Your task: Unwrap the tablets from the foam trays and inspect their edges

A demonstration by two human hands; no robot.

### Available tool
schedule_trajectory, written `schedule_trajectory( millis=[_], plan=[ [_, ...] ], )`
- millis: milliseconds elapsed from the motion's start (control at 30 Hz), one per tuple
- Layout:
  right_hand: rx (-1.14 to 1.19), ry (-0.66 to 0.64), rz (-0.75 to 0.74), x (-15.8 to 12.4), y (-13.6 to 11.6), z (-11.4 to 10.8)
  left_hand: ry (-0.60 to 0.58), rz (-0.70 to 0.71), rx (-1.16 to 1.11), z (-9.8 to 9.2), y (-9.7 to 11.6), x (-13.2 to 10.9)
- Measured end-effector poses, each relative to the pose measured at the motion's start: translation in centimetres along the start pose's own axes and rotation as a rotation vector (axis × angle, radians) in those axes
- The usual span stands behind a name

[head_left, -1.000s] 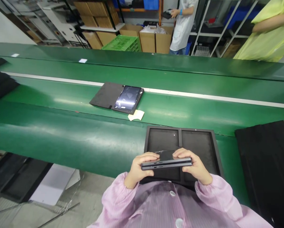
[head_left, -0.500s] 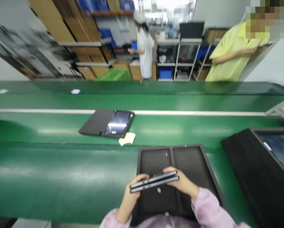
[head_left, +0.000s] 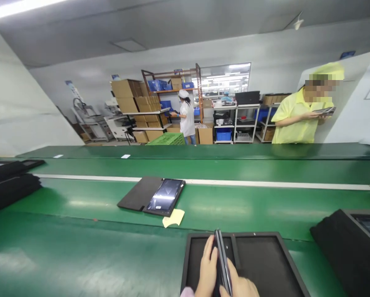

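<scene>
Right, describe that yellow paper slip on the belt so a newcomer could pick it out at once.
Find the green conveyor belt in front of the person, then the tablet lying beside its open dark case on it. At the tablet's near corner lies a pale yellow paper slip, the only yellow thing on the belt.

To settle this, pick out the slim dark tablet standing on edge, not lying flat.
The slim dark tablet held upright between the left hand and right hand; the glossy one on the green belt lies flat, screen up.

Head camera faces forward over green conveyor (head_left: pixel 234 204), hands (head_left: pixel 208 268) seemingly near.
</scene>
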State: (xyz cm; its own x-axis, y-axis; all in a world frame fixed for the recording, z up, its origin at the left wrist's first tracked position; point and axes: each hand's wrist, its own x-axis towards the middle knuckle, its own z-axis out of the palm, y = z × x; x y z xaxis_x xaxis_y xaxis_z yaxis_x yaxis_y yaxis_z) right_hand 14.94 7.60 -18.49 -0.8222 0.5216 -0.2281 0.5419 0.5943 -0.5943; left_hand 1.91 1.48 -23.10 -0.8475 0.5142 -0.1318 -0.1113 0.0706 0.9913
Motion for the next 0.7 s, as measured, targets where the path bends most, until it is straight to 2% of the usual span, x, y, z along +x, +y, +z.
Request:
schedule_trajectory(
  millis=[67,200,400,533,600,700],
  plan=[
    [0.052,-0.009,-0.03,-0.2,-1.3,-0.6,-0.06,0.029,-0.055,0.1,0.8,-0.7],
    [0.319,0.052,-0.056,0.6,-2.6,-0.9,-0.051,0.047,-0.138,-1.0,2.1,-0.9],
    [0.651,0.166,-0.134,5.3,-3.0,-0.5,-0.001,0.035,-0.108,-2.0,3.2,0.8],
    [0.786,0.049,-0.064,7.7,-3.4,-1.4,-0.023,0.035,-0.093,-2.0,3.8,1.9],
    [0.815,-0.024,-0.057,8.0,-3.5,-1.9,-0.049,0.027,-0.095,-2.0,4.1,2.1],
    [0.794,-0.066,-0.083,8.0,-3.6,-2.6,-0.087,0.026,-0.084,-2.2,4.5,2.2]
  ],
)
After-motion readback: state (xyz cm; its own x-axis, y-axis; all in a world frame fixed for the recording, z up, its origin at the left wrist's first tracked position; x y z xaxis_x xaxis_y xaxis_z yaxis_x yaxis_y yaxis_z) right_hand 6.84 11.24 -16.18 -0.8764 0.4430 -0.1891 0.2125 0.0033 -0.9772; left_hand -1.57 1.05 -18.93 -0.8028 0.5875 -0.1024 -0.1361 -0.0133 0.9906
